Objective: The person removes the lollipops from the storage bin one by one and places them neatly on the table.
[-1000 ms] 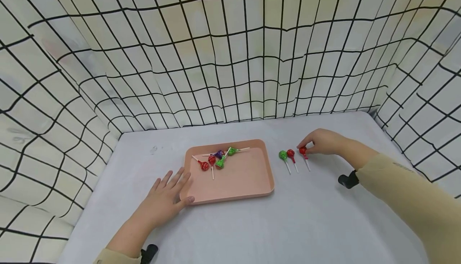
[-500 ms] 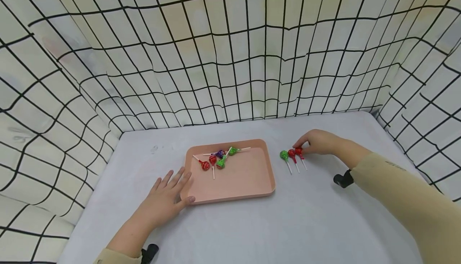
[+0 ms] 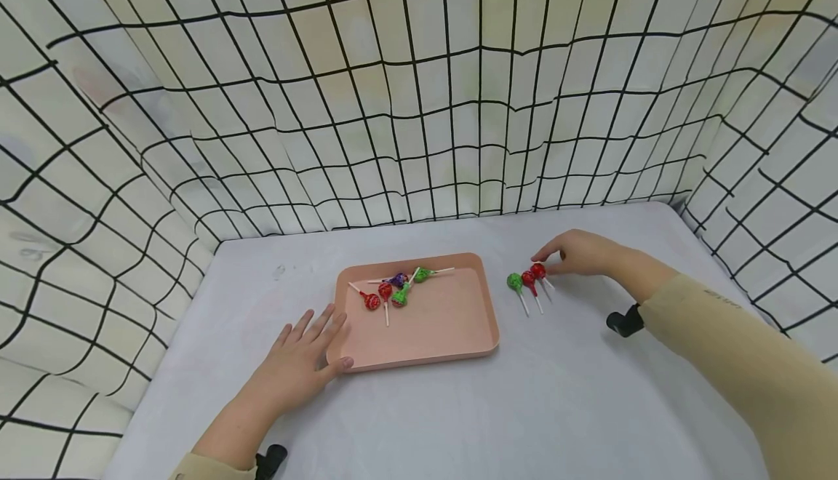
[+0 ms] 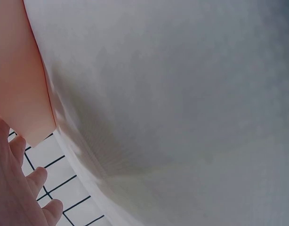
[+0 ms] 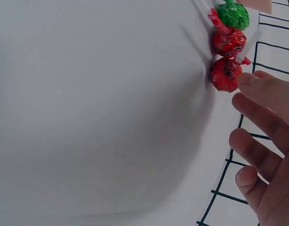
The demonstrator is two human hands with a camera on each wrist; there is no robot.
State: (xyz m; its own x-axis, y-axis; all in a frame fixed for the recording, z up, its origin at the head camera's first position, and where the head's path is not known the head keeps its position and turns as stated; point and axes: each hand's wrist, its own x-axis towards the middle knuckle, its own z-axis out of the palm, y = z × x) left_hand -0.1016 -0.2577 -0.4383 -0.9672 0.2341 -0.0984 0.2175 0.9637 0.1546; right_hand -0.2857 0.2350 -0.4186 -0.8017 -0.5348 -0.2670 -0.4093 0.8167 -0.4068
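Three lollipops lie side by side right of a pink tray (image 3: 445, 334): a green one (image 3: 514, 282), a red one (image 3: 528, 279) and an outer red one (image 3: 538, 271). My right hand (image 3: 579, 253) is at the outer red lollipop, index fingertip just beyond its head. In the right wrist view the thumb tip (image 5: 246, 80) is right at that candy's wrapper, with the other fingers loosely bent. My left hand (image 3: 294, 364) spreads its fingers at the tray's left side, thumb over the near-left corner; the left wrist view shows its fingertips beside the tray wall (image 4: 22, 70).
Inside the tray, toward its far left, lie several lollipops, among them a red one (image 3: 372, 302), a purple one (image 3: 398, 280) and a green one (image 3: 422, 275). A white cloth covers the table (image 3: 458, 422). A black-lined white grid curtain (image 3: 432, 138) stands behind and at both sides.
My right hand has slid the outer red lollipop left until it lies close against the other red one, and its fingers have loosened. The left hand and tray have stayed put.
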